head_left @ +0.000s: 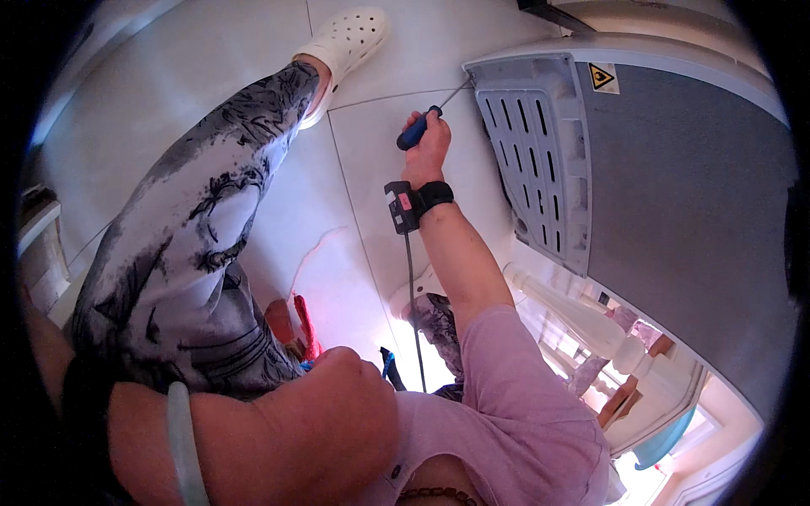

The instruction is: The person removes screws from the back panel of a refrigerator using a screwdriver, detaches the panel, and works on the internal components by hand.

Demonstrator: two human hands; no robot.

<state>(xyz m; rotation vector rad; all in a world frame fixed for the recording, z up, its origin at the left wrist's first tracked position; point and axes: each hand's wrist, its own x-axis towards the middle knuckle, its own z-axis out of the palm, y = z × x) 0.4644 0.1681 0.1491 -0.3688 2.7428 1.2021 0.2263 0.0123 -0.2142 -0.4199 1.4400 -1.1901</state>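
Note:
My right hand is closed around the blue and black handle of a screwdriver. The tool's thin metal shaft slants up to the corner of a grey slotted panel, on the end of a large grey appliance. Whether the tip sits in a screw is too small to tell. My left forearm, with a pale green bangle and a black wrist strap, bends away to the left. Only a dim part of my left hand shows at the dark rim; its fingers are hidden.
Pale floor tiles lie beneath. My left leg, in patterned trousers, ends in a white clog. A cable runs down from the black device on my right wrist. A red item lies behind my bent arm; pale turned furniture stands right.

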